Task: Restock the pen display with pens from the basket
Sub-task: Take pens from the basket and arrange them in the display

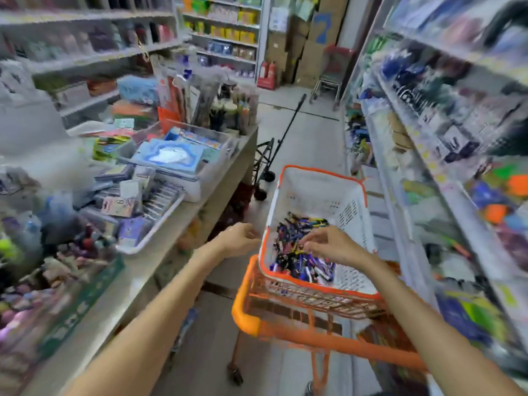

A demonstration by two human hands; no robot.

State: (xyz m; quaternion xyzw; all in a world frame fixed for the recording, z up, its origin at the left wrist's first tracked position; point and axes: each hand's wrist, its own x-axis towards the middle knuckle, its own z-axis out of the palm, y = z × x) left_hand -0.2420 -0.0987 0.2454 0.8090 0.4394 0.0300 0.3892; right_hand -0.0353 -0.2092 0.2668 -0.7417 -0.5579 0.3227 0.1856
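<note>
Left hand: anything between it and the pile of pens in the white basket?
Head view: only the orange-trimmed rim of the white plastic basket separates the left hand, outside the basket, from the pile of mixed-colour pens. The right hand reaches over the pens.

I saw a white perforated plastic basket [347, 207], orange-rimmed, on an orange coated-wire metal cart [288, 307]; left of it, the worktop [183, 224] looked smooth and matt.

Stationery shop: stocked aisle shelves [445, 90], orange trolley [285, 324], cluttered display counter [160, 270].
</note>
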